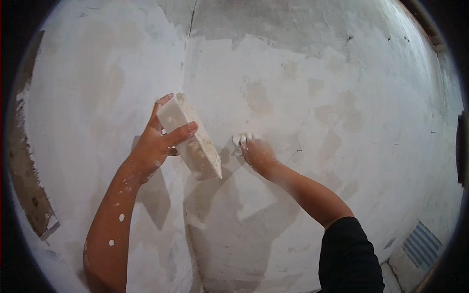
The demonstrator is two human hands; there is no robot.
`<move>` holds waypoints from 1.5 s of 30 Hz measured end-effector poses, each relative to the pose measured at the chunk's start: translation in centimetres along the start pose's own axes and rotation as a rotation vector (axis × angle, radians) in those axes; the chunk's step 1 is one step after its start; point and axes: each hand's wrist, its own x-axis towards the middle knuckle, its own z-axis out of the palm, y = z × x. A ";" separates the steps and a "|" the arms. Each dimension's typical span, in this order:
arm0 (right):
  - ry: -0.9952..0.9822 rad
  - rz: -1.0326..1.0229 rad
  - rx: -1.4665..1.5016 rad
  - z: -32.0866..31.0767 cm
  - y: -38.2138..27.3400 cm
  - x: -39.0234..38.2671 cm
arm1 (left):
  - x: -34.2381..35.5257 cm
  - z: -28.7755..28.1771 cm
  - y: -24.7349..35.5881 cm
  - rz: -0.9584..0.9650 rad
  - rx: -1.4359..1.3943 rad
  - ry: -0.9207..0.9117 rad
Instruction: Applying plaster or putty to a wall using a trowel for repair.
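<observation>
My left hand is closed around a whitish rectangular pan, its thumb over the rim and its fingers round the far side. The pan is held tilted in front of the wall corner, with pale putty crusted along its open side. Farther right, my right hand is closed and up against the plastered wall. White putty coats its fingertips, or a small white thing is pinched there; blur and the hand itself hide which. Splashes of dried putty dot my left forearm.
An inside corner runs down between two walls patched with white and beige filler. Nails stick out of the right wall. At far left is a bare brownish strip. A blue striped piece sits at lower right.
</observation>
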 end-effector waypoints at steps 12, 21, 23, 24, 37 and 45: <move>0.477 0.090 -0.033 -6.7 6.6 11.4 | -0.6 0.2 -0.7 0.075 -0.044 -0.017; 0.386 0.061 -0.182 0.2 3.7 7.7 | -0.1 0.3 -0.8 0.063 -0.010 0.011; 0.330 0.074 -0.123 -0.1 1.9 5.9 | -0.5 0.2 -0.7 0.050 0.020 0.022; 0.248 0.007 -0.114 0.5 1.5 5.2 | -0.7 0.2 -0.8 0.068 0.009 0.035; 0.110 -0.021 -0.065 -5.7 6.4 10.2 | -1.2 -0.1 -0.7 0.162 -0.097 0.017; 0.165 -0.002 -0.138 -8.0 7.6 15.9 | 0.1 -0.4 -1.0 0.094 -0.033 -0.002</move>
